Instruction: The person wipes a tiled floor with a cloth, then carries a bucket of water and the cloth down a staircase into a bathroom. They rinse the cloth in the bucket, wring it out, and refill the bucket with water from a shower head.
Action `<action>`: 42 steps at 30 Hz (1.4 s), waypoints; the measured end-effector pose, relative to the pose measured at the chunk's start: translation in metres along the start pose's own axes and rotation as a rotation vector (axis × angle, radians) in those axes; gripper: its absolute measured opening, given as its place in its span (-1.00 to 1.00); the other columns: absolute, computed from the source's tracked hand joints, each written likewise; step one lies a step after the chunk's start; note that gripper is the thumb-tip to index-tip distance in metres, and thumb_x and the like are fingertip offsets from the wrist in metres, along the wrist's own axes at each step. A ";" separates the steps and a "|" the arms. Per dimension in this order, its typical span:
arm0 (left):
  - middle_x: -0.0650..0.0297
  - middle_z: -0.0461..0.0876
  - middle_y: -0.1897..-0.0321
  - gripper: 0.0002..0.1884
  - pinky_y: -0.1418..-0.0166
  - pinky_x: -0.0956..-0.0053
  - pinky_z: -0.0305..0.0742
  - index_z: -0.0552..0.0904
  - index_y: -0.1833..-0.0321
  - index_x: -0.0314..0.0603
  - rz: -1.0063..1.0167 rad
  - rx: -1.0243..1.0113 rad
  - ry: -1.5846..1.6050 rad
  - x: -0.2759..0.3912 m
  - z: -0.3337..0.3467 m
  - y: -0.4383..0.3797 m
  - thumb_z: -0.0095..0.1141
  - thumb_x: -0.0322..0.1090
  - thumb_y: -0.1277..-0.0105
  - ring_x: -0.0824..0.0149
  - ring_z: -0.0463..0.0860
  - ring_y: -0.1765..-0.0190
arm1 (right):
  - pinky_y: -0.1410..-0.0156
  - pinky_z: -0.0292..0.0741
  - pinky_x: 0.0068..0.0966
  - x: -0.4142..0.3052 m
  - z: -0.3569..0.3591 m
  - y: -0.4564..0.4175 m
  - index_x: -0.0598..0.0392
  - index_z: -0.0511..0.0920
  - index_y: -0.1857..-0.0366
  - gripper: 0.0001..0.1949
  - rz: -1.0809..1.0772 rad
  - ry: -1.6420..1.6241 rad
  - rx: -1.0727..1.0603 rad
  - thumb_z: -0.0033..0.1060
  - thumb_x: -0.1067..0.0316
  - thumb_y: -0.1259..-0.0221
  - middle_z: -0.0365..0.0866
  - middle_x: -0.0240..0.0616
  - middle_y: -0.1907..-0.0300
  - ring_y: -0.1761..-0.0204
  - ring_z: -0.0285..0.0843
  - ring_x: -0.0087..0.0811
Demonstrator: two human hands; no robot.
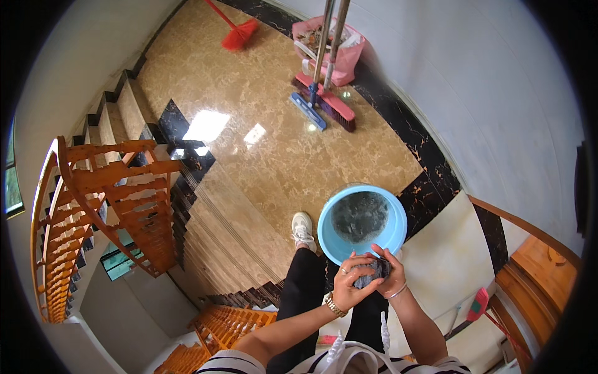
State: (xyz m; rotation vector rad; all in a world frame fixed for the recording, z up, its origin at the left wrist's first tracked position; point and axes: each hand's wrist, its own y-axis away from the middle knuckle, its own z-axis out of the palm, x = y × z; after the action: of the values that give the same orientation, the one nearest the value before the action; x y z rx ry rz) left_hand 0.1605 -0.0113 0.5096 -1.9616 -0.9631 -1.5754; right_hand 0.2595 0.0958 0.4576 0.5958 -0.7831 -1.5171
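A bunched dark grey cloth [366,276] is squeezed between my two hands. My left hand [350,280] wraps it from one side, with a ring on a finger and a watch at the wrist. From the other side my right hand [395,273] grips it, a bracelet on that wrist. Both hands are at the near rim of a light blue plastic bucket [324,232]. Murky grey water [359,217] with some foam lies in the bucket. The cloth's underside is hidden by my fingers.
Wooden stair railings [126,182] and steps [112,119] are at the left. A pink-headed broom [338,105], a blue squeegee [308,111] and a pink rubbish bag [346,61] stand by the wall. A red broom [239,35] is farther off. Another broom [479,304] is at lower right.
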 end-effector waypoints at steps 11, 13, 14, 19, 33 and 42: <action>0.31 0.64 0.18 -0.81 -0.04 0.32 0.61 0.64 0.39 -0.04 0.717 -0.355 -0.140 0.033 -0.007 0.005 0.36 -0.46 0.08 0.23 0.64 0.04 | 0.22 0.42 -0.63 -0.017 0.051 0.007 0.14 0.36 -0.28 -0.59 0.385 0.685 -0.219 -0.17 0.33 -0.39 0.44 -0.39 0.53 0.43 0.40 -0.60; 0.30 0.63 0.19 -0.84 -0.09 0.34 0.59 0.59 0.43 -0.03 0.800 -0.378 -0.166 0.028 -0.005 0.003 0.28 -0.43 0.09 0.23 0.63 0.05 | 0.24 0.43 -0.61 -0.018 0.057 0.002 0.17 0.41 -0.23 -0.62 0.394 0.769 -0.207 -0.17 0.35 -0.38 0.42 -0.39 0.56 0.47 0.38 -0.59; 0.30 0.62 0.19 -0.84 -0.10 0.35 0.58 0.58 0.43 -0.03 0.836 -0.404 -0.171 0.027 -0.005 0.001 0.26 -0.41 0.09 0.23 0.63 0.04 | 0.24 0.41 -0.62 -0.019 0.059 0.000 0.20 0.42 -0.22 -0.62 0.389 0.828 -0.213 -0.16 0.33 -0.38 0.41 -0.41 0.58 0.48 0.37 -0.59; 0.30 0.57 0.22 -0.83 -0.15 0.35 0.54 0.53 0.39 0.01 1.007 -0.507 -0.255 0.016 0.000 -0.005 0.17 -0.29 0.09 0.21 0.60 0.04 | 0.25 0.42 -0.63 -0.022 0.072 -0.012 0.19 0.49 -0.15 -0.64 0.374 1.117 -0.276 -0.16 0.31 -0.38 0.37 -0.45 0.62 0.51 0.35 -0.62; 0.24 0.54 0.42 -0.84 -0.02 0.31 0.51 0.50 0.50 -0.13 1.197 -0.690 -0.360 -0.042 0.030 0.014 0.06 -0.22 0.06 0.20 0.61 0.26 | 0.37 0.50 -0.47 -0.003 0.051 -0.039 0.07 0.59 0.02 -0.71 0.319 1.654 -0.134 -0.18 0.40 -0.32 0.48 -0.31 0.64 0.60 0.50 -0.51; 0.30 0.54 0.49 -0.86 0.16 0.42 0.51 0.51 0.62 -0.10 1.134 -0.773 -0.502 -0.070 0.043 0.027 0.10 -0.22 0.17 0.29 0.58 0.33 | 0.18 0.53 -0.32 0.005 0.037 -0.057 0.04 0.60 0.09 -0.71 0.215 2.032 -0.185 -0.14 0.40 -0.21 0.65 -0.03 0.39 0.32 0.64 -0.15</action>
State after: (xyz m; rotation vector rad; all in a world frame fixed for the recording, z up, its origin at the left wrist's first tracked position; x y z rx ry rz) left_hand 0.2012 -0.0152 0.4334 -2.6680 0.7507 -0.7849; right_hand 0.1945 0.0960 0.4381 1.3751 0.8393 -0.2087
